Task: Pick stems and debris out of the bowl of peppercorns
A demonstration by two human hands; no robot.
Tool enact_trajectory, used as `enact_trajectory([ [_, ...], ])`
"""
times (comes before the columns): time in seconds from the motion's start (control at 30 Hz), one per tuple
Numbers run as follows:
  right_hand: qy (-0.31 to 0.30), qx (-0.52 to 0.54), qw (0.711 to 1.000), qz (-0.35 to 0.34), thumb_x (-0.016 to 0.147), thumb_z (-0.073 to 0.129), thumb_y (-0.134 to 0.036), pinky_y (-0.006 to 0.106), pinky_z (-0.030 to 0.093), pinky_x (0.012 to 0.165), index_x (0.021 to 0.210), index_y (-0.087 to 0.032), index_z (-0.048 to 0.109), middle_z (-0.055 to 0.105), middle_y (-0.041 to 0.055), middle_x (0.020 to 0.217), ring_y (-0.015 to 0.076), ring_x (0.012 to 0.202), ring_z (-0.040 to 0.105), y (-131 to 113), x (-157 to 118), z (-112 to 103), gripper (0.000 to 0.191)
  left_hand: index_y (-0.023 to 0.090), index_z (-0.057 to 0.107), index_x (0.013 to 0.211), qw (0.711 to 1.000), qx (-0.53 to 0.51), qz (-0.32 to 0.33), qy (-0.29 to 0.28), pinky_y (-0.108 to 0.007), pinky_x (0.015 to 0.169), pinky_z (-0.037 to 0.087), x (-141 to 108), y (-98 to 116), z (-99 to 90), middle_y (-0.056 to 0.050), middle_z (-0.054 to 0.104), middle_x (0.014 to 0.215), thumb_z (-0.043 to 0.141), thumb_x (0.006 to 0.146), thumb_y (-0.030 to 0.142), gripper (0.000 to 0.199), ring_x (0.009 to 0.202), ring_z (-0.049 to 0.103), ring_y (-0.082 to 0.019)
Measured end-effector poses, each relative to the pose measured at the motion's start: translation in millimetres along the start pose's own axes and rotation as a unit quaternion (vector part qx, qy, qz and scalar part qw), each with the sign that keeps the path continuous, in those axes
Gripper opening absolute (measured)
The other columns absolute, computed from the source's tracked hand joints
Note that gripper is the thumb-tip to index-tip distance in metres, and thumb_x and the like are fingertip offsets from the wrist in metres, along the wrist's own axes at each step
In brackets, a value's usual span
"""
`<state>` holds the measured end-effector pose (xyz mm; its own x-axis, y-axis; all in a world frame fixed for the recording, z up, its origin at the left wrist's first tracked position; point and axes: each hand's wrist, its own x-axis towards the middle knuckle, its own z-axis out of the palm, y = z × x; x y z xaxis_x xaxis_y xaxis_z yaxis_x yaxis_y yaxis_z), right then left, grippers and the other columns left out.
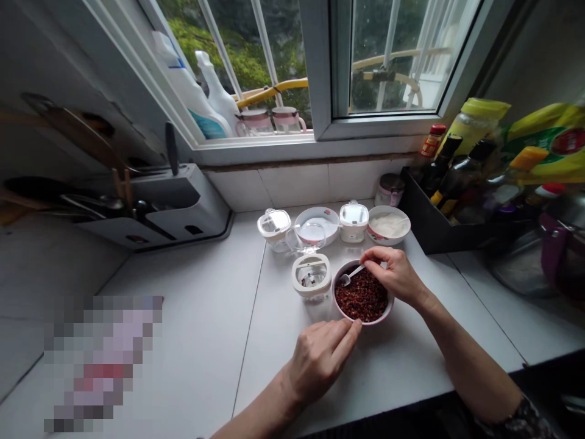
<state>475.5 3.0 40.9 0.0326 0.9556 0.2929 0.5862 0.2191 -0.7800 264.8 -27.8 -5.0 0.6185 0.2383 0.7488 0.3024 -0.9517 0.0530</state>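
My right hand (398, 274) pinches a small white spoon (351, 275), whose bowl rests on dark red peppercorns (362, 299). These fill a round bowl (337, 308) with a pinkish outer wall. At its near rim, my left hand (322, 356) is closed, with thumb and fingertips on the edge. Just left of the bowl stands a clear seasoning jar (311, 277) with a white collar, its transparent lid (307, 236) flipped up. A few dark bits lie inside the jar.
Behind stand two lidded jars (274, 224) (354, 221), a bowl of white grains (315, 227) and a bowl of white powder (388, 224). A black bottle box (423, 235) is at right, a grey utensil holder (183, 207) at left. A pixelated patch (109, 360) covers something front left.
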Motion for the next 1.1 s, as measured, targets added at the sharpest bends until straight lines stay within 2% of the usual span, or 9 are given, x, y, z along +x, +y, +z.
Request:
enact_trajectory([
  [0.33,0.006,0.019,0.999,0.038,0.079,0.053,-0.022,0.026,0.045,0.059,0.073,-0.017,0.068,0.067,0.0013,0.066,0.0143,0.061,0.059,1.2,0.8,-8.4,0.017,0.006,0.061,0.108,1.0,-0.003,-0.002,-0.008,-0.022,0.051,0.046,-2.3,-0.1,0.5,-0.009,0.069,0.081,0.046,0.095,0.005,0.02,0.061,0.062,-0.012],
  [0.6,0.012,0.008,0.999,0.041,0.078,0.053,-0.023,0.027,0.045,0.062,0.072,-0.017,0.068,0.067,0.0017,0.067,0.0154,0.064,0.06,1.3,1.1,-6.1,0.017,0.006,0.06,0.107,1.0,-0.002,-0.001,-0.002,-0.023,0.05,0.045,1.2,0.4,-1.0,-0.009,0.07,0.081,0.044,0.097,0.006,0.02,0.061,0.062,-0.013],
  [0.8,0.004,0.085,0.992,0.094,0.075,0.057,-0.028,0.025,0.042,0.052,0.072,-0.016,0.067,0.064,0.0009,0.064,0.0121,0.054,0.053,2.5,2.5,-8.4,0.016,0.006,0.06,0.107,1.0,-0.006,-0.005,-0.002,-0.023,0.049,0.045,0.7,0.3,-1.1,-0.008,0.07,0.082,0.044,0.096,0.006,0.019,0.06,0.061,-0.012],
  [0.97,0.021,0.114,0.988,0.106,0.071,0.06,-0.027,0.024,0.042,0.051,0.069,-0.016,0.067,0.061,-0.0008,0.059,0.011,0.051,0.051,0.6,4.1,-10.9,0.013,0.008,0.06,0.111,1.0,-0.001,-0.008,-0.006,-0.021,0.052,0.047,-1.1,0.6,-0.6,-0.009,0.07,0.083,0.045,0.095,0.006,0.022,0.062,0.061,-0.012],
  [1.1,0.029,0.179,0.976,0.119,0.069,0.065,-0.028,0.024,0.045,0.049,0.069,-0.016,0.068,0.06,-0.0016,0.057,0.011,0.049,0.052,0.4,5.9,-13.0,0.012,0.008,0.062,0.108,1.0,-0.001,-0.011,-0.007,-0.021,0.051,0.047,-0.7,0.9,-0.6,-0.008,0.07,0.081,0.045,0.095,0.007,0.02,0.061,0.061,-0.012],
])
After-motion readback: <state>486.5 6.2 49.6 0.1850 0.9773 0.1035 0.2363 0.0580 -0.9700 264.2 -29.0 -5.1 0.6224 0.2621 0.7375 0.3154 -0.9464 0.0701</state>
